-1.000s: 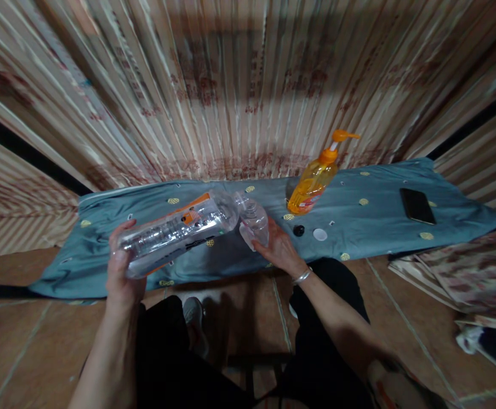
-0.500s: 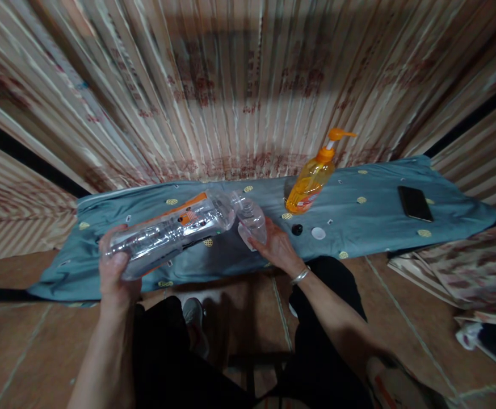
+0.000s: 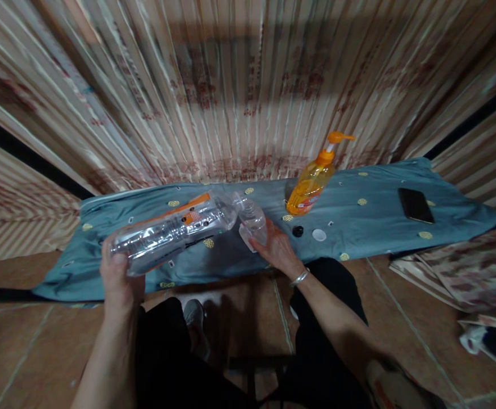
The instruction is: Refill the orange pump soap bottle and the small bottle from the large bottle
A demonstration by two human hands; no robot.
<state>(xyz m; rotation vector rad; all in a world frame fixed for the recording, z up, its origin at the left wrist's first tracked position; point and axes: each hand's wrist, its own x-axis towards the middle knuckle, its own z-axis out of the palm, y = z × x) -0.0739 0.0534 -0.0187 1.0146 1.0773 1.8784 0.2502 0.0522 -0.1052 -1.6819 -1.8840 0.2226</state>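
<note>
My left hand (image 3: 119, 279) grips the base of a large clear plastic bottle (image 3: 175, 229) with an orange label. The bottle is tipped on its side, its neck pointing right and meeting the mouth of a small clear bottle (image 3: 254, 222). That small bottle stands tilted on the blue-grey cloth (image 3: 375, 218), and my right hand (image 3: 278, 250) is wrapped round it, a silver bracelet on the wrist. Just right of this hand lie a black cap (image 3: 298, 231) and a white cap (image 3: 318, 234).
An orange pump dispenser bottle (image 3: 312, 179) stands at the back of the cloth. A black phone (image 3: 415, 205) lies far right. A striped patterned curtain (image 3: 239, 96) hangs behind. Folded patterned fabric (image 3: 448, 272) lies on the tiled floor at right.
The large bottle's base dipped slightly and came back; both hands keep their holds and the necks stay together.
</note>
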